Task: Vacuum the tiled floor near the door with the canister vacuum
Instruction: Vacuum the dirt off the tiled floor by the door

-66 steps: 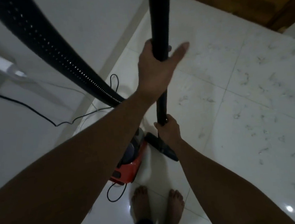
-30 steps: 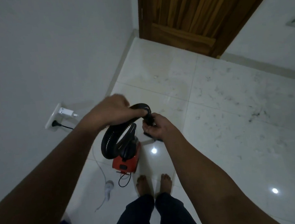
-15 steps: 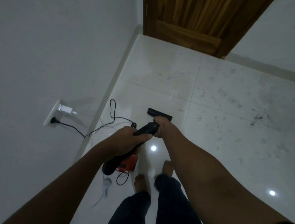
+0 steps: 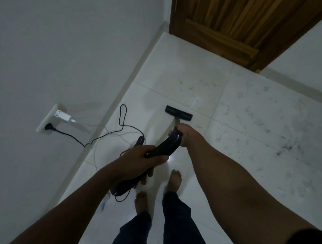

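Hose (image 4: 166,144) gripped between both hands (image 4: 140,160) (image 4: 185,137)

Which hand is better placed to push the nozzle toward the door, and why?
Right hand: it grips the wand just behind the nozzle; the left hand only holds the hose farther back.

The vacuum head (image 4: 178,113) sits on the tiled floor (image 4: 245,134) ahead of the bare feet (image 4: 174,180), the door (image 4: 244,17) is farther ahead on the right, the wall socket (image 4: 48,124) is on the left, its cord (image 4: 119,121) lies on the floor left of the head, and the hose (image 4: 164,146) is above the feet
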A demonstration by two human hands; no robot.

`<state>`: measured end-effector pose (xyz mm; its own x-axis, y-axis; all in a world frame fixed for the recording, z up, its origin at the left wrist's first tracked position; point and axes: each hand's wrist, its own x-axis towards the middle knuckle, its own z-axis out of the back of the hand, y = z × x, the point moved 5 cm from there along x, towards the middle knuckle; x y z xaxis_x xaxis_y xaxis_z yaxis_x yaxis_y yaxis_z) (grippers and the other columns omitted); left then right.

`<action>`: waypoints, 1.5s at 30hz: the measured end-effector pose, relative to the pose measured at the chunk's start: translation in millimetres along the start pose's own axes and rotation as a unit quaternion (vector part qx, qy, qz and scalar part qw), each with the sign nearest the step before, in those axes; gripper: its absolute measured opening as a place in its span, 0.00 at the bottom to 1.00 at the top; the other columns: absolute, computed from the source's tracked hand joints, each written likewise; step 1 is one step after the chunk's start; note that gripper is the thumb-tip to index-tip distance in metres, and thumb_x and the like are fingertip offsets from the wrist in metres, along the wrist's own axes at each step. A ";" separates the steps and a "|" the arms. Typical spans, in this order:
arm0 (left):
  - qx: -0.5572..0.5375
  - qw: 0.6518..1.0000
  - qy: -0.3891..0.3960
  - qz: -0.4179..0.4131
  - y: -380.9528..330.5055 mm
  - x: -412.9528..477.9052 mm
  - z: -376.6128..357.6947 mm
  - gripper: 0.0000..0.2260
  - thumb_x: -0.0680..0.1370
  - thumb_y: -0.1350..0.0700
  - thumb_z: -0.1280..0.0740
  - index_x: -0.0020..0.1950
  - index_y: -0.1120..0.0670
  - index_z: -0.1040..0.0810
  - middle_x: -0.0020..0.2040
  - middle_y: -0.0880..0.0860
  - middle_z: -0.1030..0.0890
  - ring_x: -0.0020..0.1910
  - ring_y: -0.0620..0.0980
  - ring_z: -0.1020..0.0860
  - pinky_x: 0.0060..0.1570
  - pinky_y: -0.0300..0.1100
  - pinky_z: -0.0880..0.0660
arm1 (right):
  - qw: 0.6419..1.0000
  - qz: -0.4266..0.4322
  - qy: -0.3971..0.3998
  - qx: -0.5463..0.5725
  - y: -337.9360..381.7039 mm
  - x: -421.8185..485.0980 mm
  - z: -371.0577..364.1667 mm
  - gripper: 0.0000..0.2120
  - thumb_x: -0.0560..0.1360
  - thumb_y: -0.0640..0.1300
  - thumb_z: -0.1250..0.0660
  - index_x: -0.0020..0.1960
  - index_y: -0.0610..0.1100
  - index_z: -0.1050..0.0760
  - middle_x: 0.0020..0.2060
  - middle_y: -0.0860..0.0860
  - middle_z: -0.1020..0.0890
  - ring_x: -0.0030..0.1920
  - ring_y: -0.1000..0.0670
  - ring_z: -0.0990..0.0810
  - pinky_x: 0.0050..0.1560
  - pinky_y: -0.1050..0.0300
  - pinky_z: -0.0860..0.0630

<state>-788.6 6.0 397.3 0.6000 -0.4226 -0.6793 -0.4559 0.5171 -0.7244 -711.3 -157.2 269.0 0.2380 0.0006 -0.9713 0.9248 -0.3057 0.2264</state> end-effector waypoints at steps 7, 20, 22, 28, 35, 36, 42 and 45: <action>-0.012 0.998 -0.069 0.005 -28.4 15.0 -1.9 0.19 0.77 0.38 0.35 0.52 0.54 0.22 0.38 0.56 0.19 0.33 0.49 0.21 0.37 0.43 0.20 | 0.999 -0.019 0.025 -0.013 26.5 -19.5 2.3 0.04 0.80 0.39 0.41 0.47 0.39 0.30 0.33 0.44 0.23 0.32 0.49 0.22 0.32 0.54 0.24; -0.049 0.997 -0.063 -0.019 -78.5 60.7 -16.6 0.09 0.78 0.47 0.31 0.48 0.53 0.23 0.33 0.52 0.22 0.31 0.51 0.23 0.35 0.44 0.22 | 0.997 0.008 0.026 -0.069 94.4 -12.9 32.6 0.07 0.81 0.42 0.39 0.46 0.39 0.28 0.30 0.45 0.21 0.35 0.50 0.24 0.36 0.54 0.26; -0.038 0.997 -0.072 -0.017 -84.9 64.1 -15.9 0.10 0.79 0.47 0.31 0.48 0.53 0.23 0.33 0.52 0.22 0.31 0.51 0.23 0.35 0.44 0.22 | 0.998 -0.002 0.017 -0.063 98.3 -12.6 33.9 0.07 0.81 0.40 0.38 0.45 0.38 0.28 0.33 0.44 0.22 0.34 0.49 0.24 0.33 0.55 0.27; -0.007 0.993 -0.121 -0.002 -104.7 83.8 -9.3 0.11 0.79 0.45 0.33 0.50 0.53 0.23 0.35 0.53 0.20 0.31 0.52 0.21 0.36 0.46 0.22 | 0.997 0.022 0.034 -0.069 126.3 -15.3 29.4 0.07 0.79 0.42 0.36 0.50 0.38 0.28 0.29 0.43 0.20 0.33 0.47 0.21 0.33 0.53 0.23; 0.006 0.989 -0.146 0.001 -112.6 91.2 11.8 0.11 0.77 0.45 0.30 0.48 0.52 0.21 0.37 0.54 0.16 0.30 0.49 0.18 0.30 0.35 0.22 | 0.998 0.019 0.054 -0.022 138.3 -35.9 21.7 0.04 0.79 0.37 0.38 0.49 0.36 0.29 0.40 0.41 0.23 0.38 0.46 0.21 0.41 0.52 0.20; -0.006 0.992 -0.126 0.006 -109.6 91.4 13.2 0.12 0.76 0.45 0.29 0.48 0.53 0.21 0.36 0.54 0.16 0.31 0.50 0.17 0.33 0.37 0.20 | 0.998 0.022 0.051 -0.025 139.4 -35.6 21.2 0.04 0.79 0.38 0.38 0.49 0.36 0.28 0.41 0.41 0.23 0.38 0.47 0.22 0.42 0.53 0.20; 0.013 0.994 -0.105 0.029 -91.4 96.2 21.3 0.13 0.75 0.52 0.26 0.50 0.61 0.20 0.31 0.51 0.21 0.26 0.43 0.22 0.29 0.35 0.26 | 0.999 0.023 0.042 -0.025 147.0 -29.6 15.6 0.11 0.81 0.41 0.38 0.62 0.40 0.28 0.44 0.42 0.22 0.38 0.48 0.21 0.33 0.53 0.24; 0.017 0.994 -0.110 0.017 -98.5 98.1 35.8 0.12 0.75 0.55 0.26 0.48 0.63 0.21 0.29 0.51 0.23 0.23 0.41 0.25 0.26 0.33 0.28 | 0.998 0.027 0.051 -0.011 159.5 -29.5 7.9 0.08 0.81 0.40 0.40 0.59 0.44 0.26 0.44 0.43 0.23 0.37 0.49 0.21 0.31 0.55 0.23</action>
<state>-661.2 -59.8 406.2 0.7156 -0.2337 -0.6583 -0.4574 0.5555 -0.6944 -573.1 -213.6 333.2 0.3155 0.0814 -0.9454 0.9159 -0.2867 0.2810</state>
